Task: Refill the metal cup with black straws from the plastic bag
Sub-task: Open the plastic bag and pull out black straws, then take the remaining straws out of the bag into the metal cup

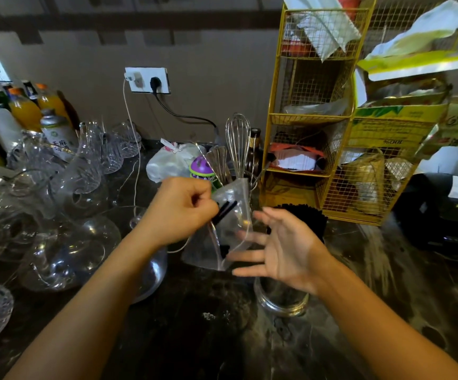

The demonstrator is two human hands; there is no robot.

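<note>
Above the metal cup point(281, 298), in the head view, both hands are working a nearly empty clear plastic bag point(229, 229). The left hand point(179, 208), up and left of the cup, is pinching the bag's upper edge together with a few black straws point(225, 211) whose ends are poking out past the fingers; whether it is gripping the straws themselves or only the film over them, I cannot tell. The right hand point(282, 246), directly over the cup and partly hiding its rim, is hanging with fingers spread, palm turned toward the bag, closed on nothing, fingertips just at the bag's lower side. The cup is standing upright on the dark counter point(222, 338), and its inside appears empty as far as shows. Behind the cup, near the yellow wire rack point(315, 105), a dense cluster of black straw ends point(304, 215) is standing. Judgement: the step in hand is drawing the last straws out of the bag. The next move calls for freeing them from the film, turning them upright, and lowering them into the cup mouth once the right hand is clearing it.
</note>
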